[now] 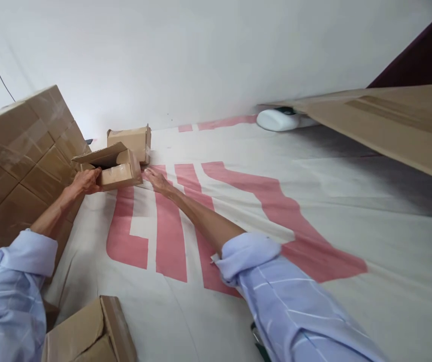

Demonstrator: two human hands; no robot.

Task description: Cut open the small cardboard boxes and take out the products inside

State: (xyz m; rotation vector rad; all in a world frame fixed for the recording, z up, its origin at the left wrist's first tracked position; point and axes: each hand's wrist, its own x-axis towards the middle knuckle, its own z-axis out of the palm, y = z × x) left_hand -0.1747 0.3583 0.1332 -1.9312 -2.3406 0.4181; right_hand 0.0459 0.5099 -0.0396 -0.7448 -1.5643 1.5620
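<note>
At eleven o'clock, the open box (116, 175) could be tipping under one-sided pulling
Only my left hand (88, 181) is clamping its edge; my right hand (158, 181) is sitting alongside, half-open, seemingly empty.

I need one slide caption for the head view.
Left hand on an open cardboard box, right hand beside it, over red-marked white sheeting.

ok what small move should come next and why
Perhaps settle the right hand against the right end of the open brown cardboard box: the left hand grips its left end, while the right hand is just beside the other, contact unclear.
</note>
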